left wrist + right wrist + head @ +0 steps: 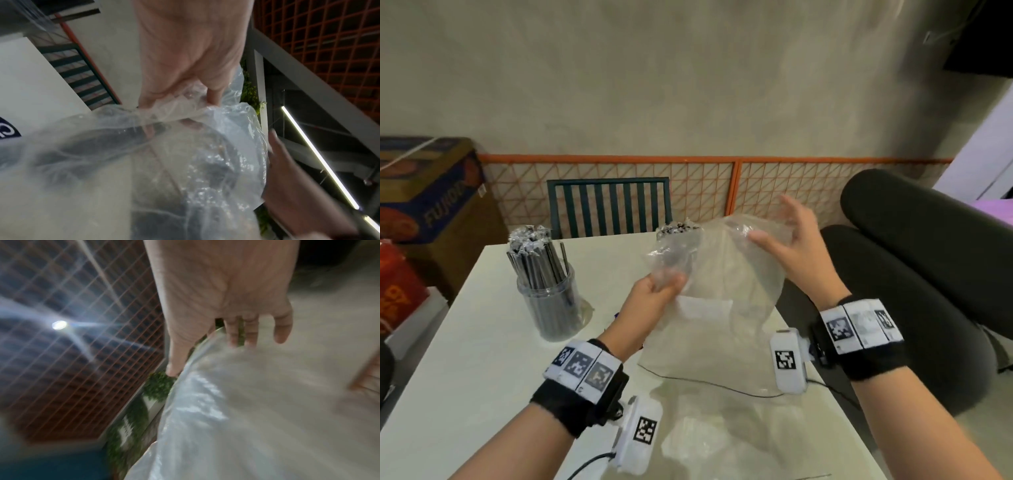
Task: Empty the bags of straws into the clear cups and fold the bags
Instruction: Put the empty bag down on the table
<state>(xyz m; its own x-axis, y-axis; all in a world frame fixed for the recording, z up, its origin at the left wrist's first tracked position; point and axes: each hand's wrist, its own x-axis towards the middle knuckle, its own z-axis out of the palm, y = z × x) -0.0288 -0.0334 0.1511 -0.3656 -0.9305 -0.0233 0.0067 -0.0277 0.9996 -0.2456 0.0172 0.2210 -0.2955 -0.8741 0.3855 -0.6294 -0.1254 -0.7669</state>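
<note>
A large clear plastic bag (722, 291) hangs in the air over the white table (465, 377), its lower edge resting near the table's right side. My left hand (667, 282) pinches a crumpled part of the bag (164, 162) at its left edge, fingers (213, 95) curled into the plastic. My right hand (774, 222) is spread open at the bag's upper right, with the thumb against the plastic (246, 402). A clear cup (551, 308) packed with wrapped dark straws (534, 253) stands on the left. More straws (679, 229) show behind the bag, blurred by it.
A second clear bag (705, 435) lies flat on the table near me. A dark green chair (609, 205) and an orange grid fence (756, 185) stand beyond the table. Boxes (431, 192) are stacked to the left, and a person's dark-clad legs (911, 257) are at right.
</note>
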